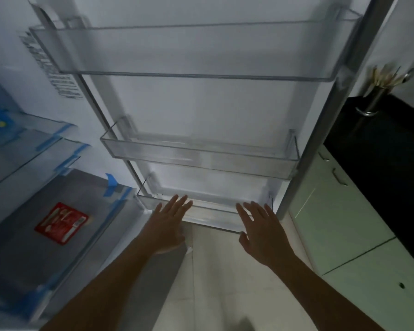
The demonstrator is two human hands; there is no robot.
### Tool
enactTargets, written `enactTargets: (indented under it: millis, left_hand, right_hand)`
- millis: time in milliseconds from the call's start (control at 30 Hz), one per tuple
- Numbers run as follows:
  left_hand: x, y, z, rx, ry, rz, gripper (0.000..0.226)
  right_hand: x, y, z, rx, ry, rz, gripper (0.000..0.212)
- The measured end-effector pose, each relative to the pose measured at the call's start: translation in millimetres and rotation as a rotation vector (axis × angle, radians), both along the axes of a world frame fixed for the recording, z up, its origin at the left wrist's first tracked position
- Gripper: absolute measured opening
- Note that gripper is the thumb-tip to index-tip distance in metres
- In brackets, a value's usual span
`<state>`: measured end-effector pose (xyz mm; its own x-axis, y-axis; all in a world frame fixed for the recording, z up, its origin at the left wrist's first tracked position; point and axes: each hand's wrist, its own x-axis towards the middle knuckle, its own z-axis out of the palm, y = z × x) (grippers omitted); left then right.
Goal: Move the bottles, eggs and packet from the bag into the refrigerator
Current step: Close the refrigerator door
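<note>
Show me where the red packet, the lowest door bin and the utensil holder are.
red packet (61,223): head view, middle of its printed face.
lowest door bin (213,216): head view, middle of its clear front wall.
utensil holder (374,97): head view, its steel side.

Print on the white sticker label (50,68) is blurred past reading, as is lettering on the flat red packet (61,223). The left edge cuts off the blue-taped clear shelves (22,151).

The refrigerator door bins (201,156) are clear, smooth plastic. The red packet (61,223) has a glossy wrapper, and the drawer cover (29,263) under it looks frosted and translucent. The utensil holder (374,99) is shiny metal.
</note>
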<state>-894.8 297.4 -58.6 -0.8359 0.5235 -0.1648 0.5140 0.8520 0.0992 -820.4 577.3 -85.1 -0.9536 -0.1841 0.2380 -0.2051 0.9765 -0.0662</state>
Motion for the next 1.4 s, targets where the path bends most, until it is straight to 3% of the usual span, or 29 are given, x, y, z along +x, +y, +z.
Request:
enactTargets:
  millis: [200,433,633,833,967,1067,1200,1300,1400]
  left_hand:
    - [35,-13,12,-0.119,0.052,0.078,0.084]
    - [121,-14,-2,0.115,0.067,-0.088,0.089]
    - [171,-31,-1,0.162,0.021,-0.109,0.082]
    - [207,-43,-17,0.154,0.003,-0.163,0.088]
    - [223,-62,-21,0.189,0.046,-0.088,0.093]
    - [233,-75,-17,0.105,0.098,-0.011,0.086]
    - [251,-93,-10,0.087,0.082,0.133,0.08]
    - [266,-104,3,0.148,0.039,0.279,0.08]
    - [283,-109,24,0.265,0.077,0.433,0.079]
  right_hand:
    - [50,-35,-9,0.006,-0.021,-0.02,0.079]
    - [101,-105,-8,-0.02,0.007,-0.09,0.086]
    - [170,-122,13,-0.152,0.136,-0.079,0.069]
    - [227,-103,50,-0.205,0.231,-0.255,0.053]
    - [234,-97,72,-0.252,0.283,-0.295,0.059]
    - [233,-108,87,-0.285,0.328,-0.215,0.063]
    - [237,-118,100,-0.397,0.426,-0.163,0.047]
    - [231,-120,108,-0.451,0.407,-0.034,0.049]
    - [219,-126,112,-0.427,0.364,0.171,0.063]
